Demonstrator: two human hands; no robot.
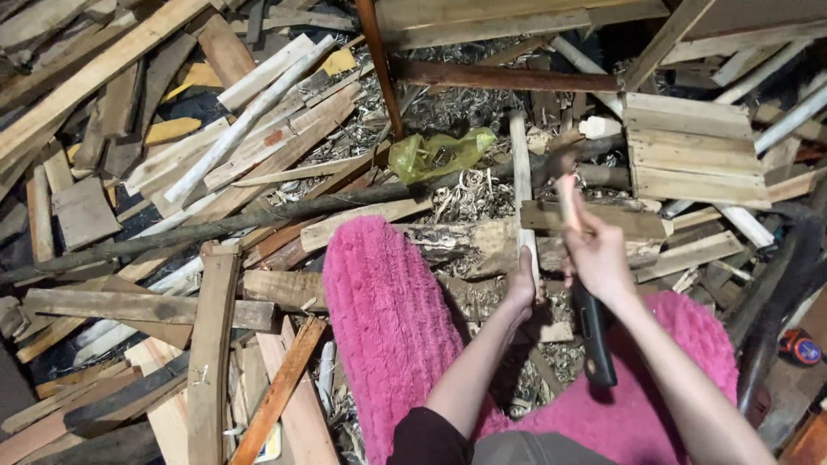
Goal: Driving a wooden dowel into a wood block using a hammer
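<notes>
Between two knees in fuzzy pink trousers (388, 319), the left hand (520, 288) is closed around the lower end of a pale wooden stick (521, 172), which stands propped on a rough log (465, 245). Just beside it, the right hand (594, 250) is clenched on a black-handled tool (594, 331), its head blurred. Scrap planks (693, 146), wood shavings (469, 194) and a yellow plastic bag (435, 151) lie around.

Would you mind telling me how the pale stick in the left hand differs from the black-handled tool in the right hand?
The pale stick is long, light bare wood, standing propped on the log; the black-handled tool is shorter and dark. The left hand grips the stick low, while the right hand holds the tool raised in the air, blurred. Both are slender and gripped.
</notes>
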